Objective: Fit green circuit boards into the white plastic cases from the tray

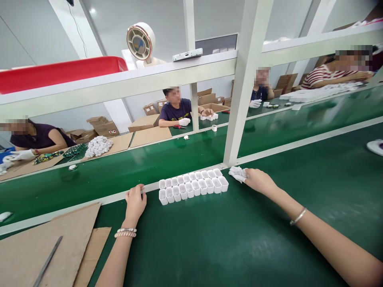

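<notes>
Two rows of small white plastic cups (194, 189), open side up, stand close together on the green table, between my hands. My left hand (136, 202) rests to the left of them at the pale rail (116, 199). Its fingers are slightly bent and apart, and I see nothing held. Just right of the cups, my right hand (259, 180) grips a crumpled white glove (238, 174) near the foot of the upright post. The glove lies against the table, and part of my fingertips is hidden.
Cardboard sheets (38, 247) with a long metal blade (49, 259) lie at left. A post (243, 91) rises behind the cups. Beyond the rail runs a green conveyor belt (119, 167) carrying small white pieces. A phone (187, 54) and fan (140, 42) sit on the shelf; several people work opposite.
</notes>
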A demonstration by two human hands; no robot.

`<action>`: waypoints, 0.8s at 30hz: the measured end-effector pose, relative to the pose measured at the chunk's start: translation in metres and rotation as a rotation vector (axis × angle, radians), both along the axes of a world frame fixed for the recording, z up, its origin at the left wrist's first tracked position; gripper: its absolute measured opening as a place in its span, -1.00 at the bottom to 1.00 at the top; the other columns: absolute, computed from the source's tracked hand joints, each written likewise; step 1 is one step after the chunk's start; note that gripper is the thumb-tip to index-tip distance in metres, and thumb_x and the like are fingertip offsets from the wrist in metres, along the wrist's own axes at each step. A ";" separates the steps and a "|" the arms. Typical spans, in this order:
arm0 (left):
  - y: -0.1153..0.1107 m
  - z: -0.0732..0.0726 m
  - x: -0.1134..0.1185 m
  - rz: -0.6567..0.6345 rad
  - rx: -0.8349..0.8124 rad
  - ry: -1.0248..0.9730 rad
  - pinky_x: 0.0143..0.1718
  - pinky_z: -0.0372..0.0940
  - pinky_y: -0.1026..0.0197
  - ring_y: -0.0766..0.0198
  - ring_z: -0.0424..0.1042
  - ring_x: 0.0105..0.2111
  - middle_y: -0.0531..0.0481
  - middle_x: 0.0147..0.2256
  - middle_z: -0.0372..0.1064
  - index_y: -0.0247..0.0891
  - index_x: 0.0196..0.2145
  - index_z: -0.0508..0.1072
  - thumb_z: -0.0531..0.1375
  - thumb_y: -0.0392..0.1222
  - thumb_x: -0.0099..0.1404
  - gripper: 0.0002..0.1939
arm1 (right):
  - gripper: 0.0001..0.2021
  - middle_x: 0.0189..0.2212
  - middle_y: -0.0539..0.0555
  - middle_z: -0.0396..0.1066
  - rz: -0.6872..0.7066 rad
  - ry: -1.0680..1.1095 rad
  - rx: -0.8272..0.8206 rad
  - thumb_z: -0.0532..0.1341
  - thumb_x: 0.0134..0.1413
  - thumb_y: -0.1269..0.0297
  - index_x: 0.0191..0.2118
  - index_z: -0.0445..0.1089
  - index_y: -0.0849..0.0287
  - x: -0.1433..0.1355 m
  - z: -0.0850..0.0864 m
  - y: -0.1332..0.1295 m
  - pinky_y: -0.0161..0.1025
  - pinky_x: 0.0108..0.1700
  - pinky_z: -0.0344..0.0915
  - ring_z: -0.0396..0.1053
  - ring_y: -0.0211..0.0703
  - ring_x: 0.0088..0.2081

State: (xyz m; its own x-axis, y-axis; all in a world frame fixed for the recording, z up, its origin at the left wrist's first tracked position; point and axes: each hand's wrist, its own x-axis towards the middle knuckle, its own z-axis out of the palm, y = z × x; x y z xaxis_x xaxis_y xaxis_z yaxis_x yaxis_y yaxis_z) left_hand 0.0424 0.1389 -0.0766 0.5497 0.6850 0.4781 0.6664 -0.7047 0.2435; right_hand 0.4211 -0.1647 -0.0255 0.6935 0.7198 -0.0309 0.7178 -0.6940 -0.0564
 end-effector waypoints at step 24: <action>0.000 0.000 -0.001 -0.005 -0.006 0.005 0.03 0.09 -0.10 -0.01 0.30 -0.05 -0.17 -0.15 0.38 -0.27 -0.05 0.25 -0.05 -0.26 0.33 -0.74 | -0.77 -0.29 0.29 0.50 0.019 -0.080 -0.069 0.02 0.10 0.39 -0.30 0.43 0.26 0.000 -0.006 0.004 -0.24 -0.39 0.10 0.46 0.06 -0.26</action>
